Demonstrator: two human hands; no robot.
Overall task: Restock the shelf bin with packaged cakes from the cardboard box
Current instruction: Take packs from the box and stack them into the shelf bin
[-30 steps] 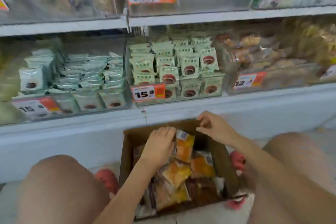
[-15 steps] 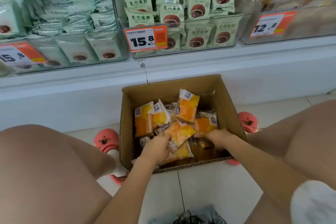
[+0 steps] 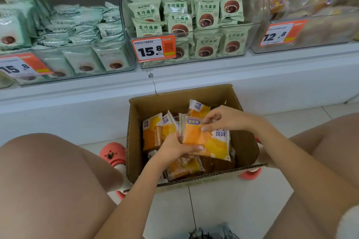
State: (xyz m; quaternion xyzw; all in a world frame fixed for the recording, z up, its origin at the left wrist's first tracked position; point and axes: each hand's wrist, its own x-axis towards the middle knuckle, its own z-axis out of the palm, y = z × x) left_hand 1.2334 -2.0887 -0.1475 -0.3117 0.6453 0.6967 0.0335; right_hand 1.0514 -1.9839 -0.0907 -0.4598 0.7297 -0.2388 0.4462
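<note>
- Two clear bins of green-wrapped cakes [image 3: 206,11] sit on the shelf [image 3: 213,68] above, at its left and middle, both well filled.
- Left hand [image 3: 172,149]: fingers curled under the lower left corner of an orange packaged cake [image 3: 206,139], gripping it just above the box contents.
- Cardboard box [image 3: 244,141]: open on the floor [image 3: 223,205] against the shelf base, between the person's knees; several more orange packs [image 3: 153,132] lie inside, toward its left wall.
- Right hand [image 3: 223,118]: fingers pinching the top edge of the same pack.
- Right-hand bin [image 3: 310,33]: holds clear-wrapped cakes behind a 12.8 price tag [image 3: 277,34]; probably the target, though this cannot be confirmed.
- Progress: pick-up stage; much of the box is left to shelve.
</note>
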